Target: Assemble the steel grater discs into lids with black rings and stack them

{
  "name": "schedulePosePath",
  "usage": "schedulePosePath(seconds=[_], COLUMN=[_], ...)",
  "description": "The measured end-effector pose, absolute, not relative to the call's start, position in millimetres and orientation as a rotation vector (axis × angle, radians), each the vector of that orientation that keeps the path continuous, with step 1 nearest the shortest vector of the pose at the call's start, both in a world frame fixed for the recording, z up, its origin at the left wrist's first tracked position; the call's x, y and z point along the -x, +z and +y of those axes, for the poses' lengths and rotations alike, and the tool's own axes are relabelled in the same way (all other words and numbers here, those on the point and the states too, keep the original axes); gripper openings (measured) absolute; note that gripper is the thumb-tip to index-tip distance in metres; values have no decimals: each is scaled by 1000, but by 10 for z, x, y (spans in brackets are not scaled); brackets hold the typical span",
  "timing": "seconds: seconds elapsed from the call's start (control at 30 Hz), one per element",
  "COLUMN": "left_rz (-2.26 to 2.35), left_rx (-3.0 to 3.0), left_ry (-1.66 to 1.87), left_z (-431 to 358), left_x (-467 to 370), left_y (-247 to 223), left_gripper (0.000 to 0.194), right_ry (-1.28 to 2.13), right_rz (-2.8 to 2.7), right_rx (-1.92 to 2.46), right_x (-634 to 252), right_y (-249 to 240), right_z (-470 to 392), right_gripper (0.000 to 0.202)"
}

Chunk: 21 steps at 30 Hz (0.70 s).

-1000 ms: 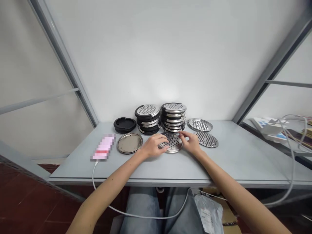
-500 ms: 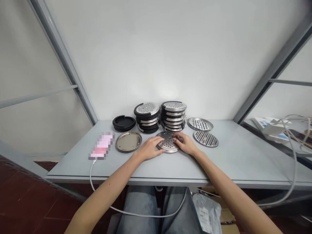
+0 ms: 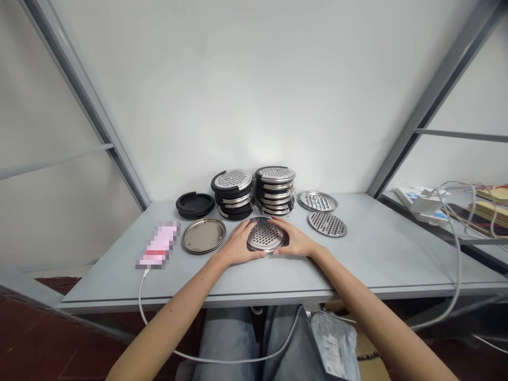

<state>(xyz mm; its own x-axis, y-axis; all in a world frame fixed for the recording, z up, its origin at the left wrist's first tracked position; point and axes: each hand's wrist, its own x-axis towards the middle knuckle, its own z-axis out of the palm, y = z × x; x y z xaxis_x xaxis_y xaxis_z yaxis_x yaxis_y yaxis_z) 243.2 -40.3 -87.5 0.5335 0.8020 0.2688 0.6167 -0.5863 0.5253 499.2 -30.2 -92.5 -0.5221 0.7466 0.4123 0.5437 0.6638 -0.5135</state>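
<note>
A round steel grater plate (image 3: pixel 265 236) full of slots lies on the table in front of me, on what looks like a shiny metal rim. My left hand (image 3: pixel 238 244) curves round its left side, thumb at the near edge and fingers toward the far rim. Mirroring it, my right hand (image 3: pixel 296 241) grips the right side, thumb low and fingertips over the back edge. Left of them sits a shallow round metal tray (image 3: pixel 203 236). To the right rest a loose slotted disc (image 3: pixel 327 224) and, behind it, a coarser grater disc (image 3: pixel 317 201) in a rim.
Two stacks of assembled graters with black rims, the left stack (image 3: pixel 232 194) and the right stack (image 3: pixel 275 190), stand by the wall. Black round bases (image 3: pixel 194 205) are left of them. A phone (image 3: pixel 159 244) trails a white cable (image 3: pixel 238 361) below the table edge.
My fingers have moved from the top of the grater plate outward to its rim, with both thumbs now at the near edge. The view has shifted slightly.
</note>
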Motion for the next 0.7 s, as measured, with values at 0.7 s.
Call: schedulePosePath(seconds=[0.7], left_rz=[1126], left_rx=[-2372], left_ry=[954], left_z=[-418], left_x=[-2498], left_y=[-840], left_gripper=[62], right_ry=[296], right_rz=[-2138], right_rx=[1005], right_x=[-4948], right_y=[-854], right_z=[-361], right_gripper=[59])
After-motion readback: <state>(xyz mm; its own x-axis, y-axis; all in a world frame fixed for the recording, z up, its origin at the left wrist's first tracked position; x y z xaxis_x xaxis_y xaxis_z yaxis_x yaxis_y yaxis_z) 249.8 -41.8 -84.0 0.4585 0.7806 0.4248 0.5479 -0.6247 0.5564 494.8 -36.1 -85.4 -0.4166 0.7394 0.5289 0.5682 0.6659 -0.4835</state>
